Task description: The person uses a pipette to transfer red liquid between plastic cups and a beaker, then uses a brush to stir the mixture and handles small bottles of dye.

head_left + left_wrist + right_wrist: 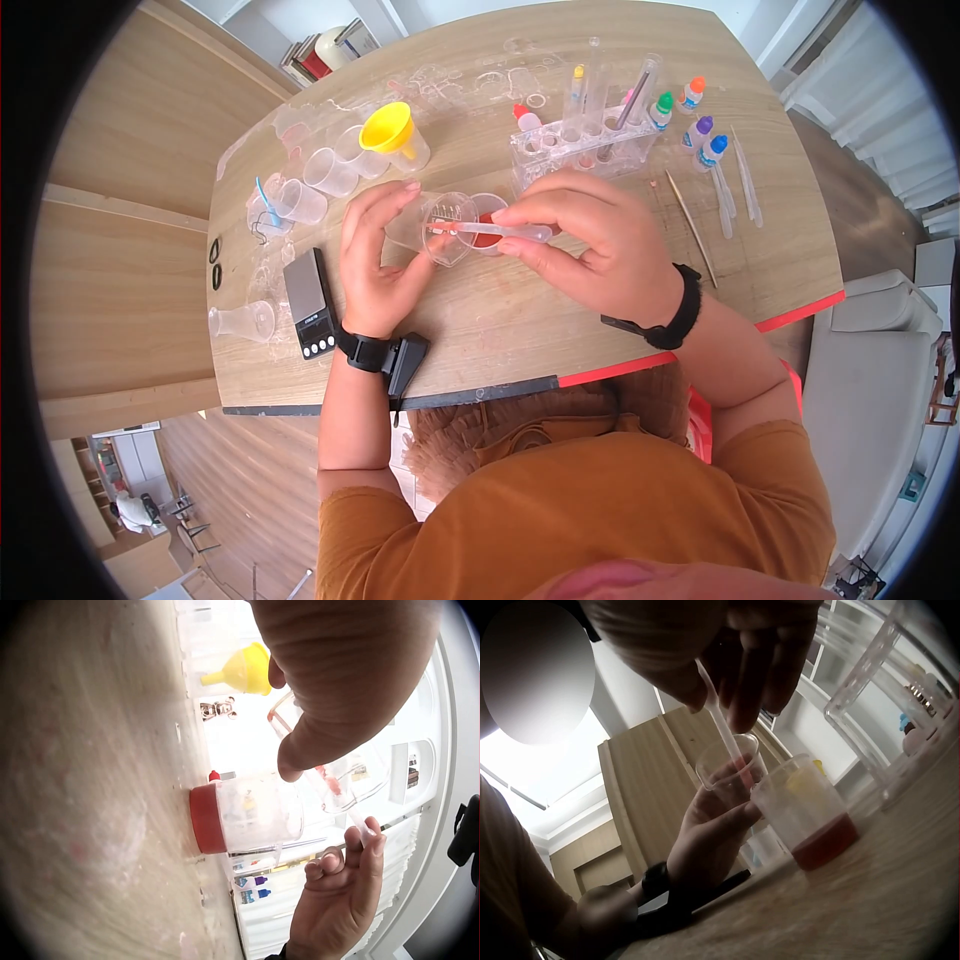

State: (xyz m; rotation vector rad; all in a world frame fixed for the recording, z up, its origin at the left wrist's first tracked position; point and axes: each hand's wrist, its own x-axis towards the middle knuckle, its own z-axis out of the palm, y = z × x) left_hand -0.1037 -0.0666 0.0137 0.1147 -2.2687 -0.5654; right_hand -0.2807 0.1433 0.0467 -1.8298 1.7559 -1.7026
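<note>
My left hand [375, 265] holds a clear plastic beaker [727, 761] tilted above the table, its fingers and thumb around the side. Between thumb and fingers, my right hand [600, 240] pinches the bulb of a plastic dropper pipette [525, 232]. Red liquid shows in the pipette's lower stem, which reaches into the beaker's mouth. Right beside the beaker, a clear cup [259, 814] stands upright on the table with red liquid in its bottom. Neither hand grips that cup; it sits below the pipette in the head view.
A digital scale [308, 290] lies left of my left hand, near a clear flask [242, 321]. Behind are plastic cups [330, 172] and a yellow funnel [388, 127]. A test tube rack [580, 150], dropper bottles [713, 151], a thin stick [690, 225] and spare pipettes [747, 185] are at right.
</note>
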